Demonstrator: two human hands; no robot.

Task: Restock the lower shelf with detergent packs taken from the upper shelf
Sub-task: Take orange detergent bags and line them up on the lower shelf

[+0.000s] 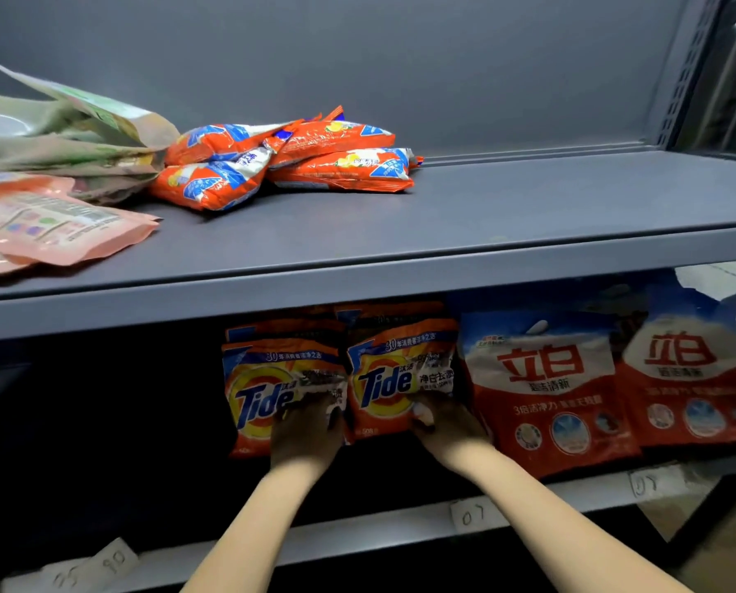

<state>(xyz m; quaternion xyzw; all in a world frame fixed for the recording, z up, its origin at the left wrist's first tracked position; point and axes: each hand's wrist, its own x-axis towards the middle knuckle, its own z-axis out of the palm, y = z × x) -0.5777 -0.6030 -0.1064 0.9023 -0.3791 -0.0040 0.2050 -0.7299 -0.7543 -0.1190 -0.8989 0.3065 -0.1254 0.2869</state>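
Observation:
On the lower shelf [400,526] two orange Tide detergent packs stand upright side by side. My left hand [306,434] lies with spread fingers against the front of the left Tide pack [257,391]. My right hand [447,425] presses on the lower right part of the right Tide pack [385,378]. More Tide packs stand behind these two, mostly hidden. On the upper shelf [443,250], several small orange-and-blue detergent packs [280,160] lie in a loose pile at the back left.
Two large red-and-white detergent bags [546,391] stand right of the Tide packs on the lower shelf. Pink pouches [45,224] and greenish bags [58,134] lie at the upper shelf's left. The lower shelf left of the Tide packs is dark. Paper labels [471,515] hang on its front edge.

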